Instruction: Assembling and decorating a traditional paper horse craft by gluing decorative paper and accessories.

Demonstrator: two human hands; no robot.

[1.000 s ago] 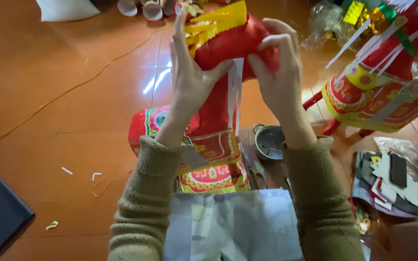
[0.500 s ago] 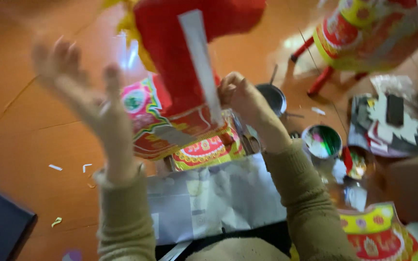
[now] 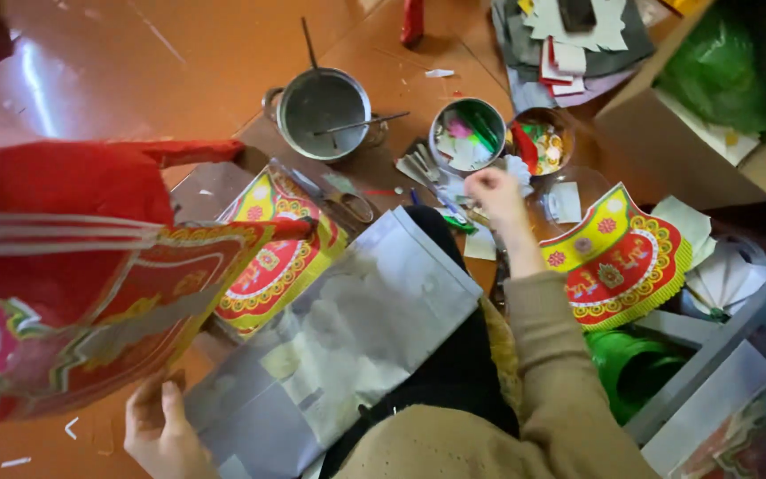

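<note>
A big red paper figure (image 3: 73,266) with yellow, green and pink printed trim fills the left side and lies tilted sideways above the floor. My left hand (image 3: 157,430) grips its lower edge from below, at the bottom left. My right hand (image 3: 494,191) reaches forward with its fingers curled shut. It hovers just in front of a small metal bowl (image 3: 467,133) of coloured paper scraps. Whether it pinches something small I cannot tell. A silver-grey paper sheet (image 3: 356,328) lies across my lap.
A metal pot (image 3: 323,111) with a stick in it stands on the orange floor. A second bowl of scraps (image 3: 538,142), a yellow-and-red ornate paper piece (image 3: 618,262), a cardboard box (image 3: 667,151) with a green bag and a stack of paper cutouts (image 3: 569,44) crowd the right.
My right hand has let go of the red figure and reached out to the bowls. The figure has swung down to the left, and my left hand now holds it from underneath.
</note>
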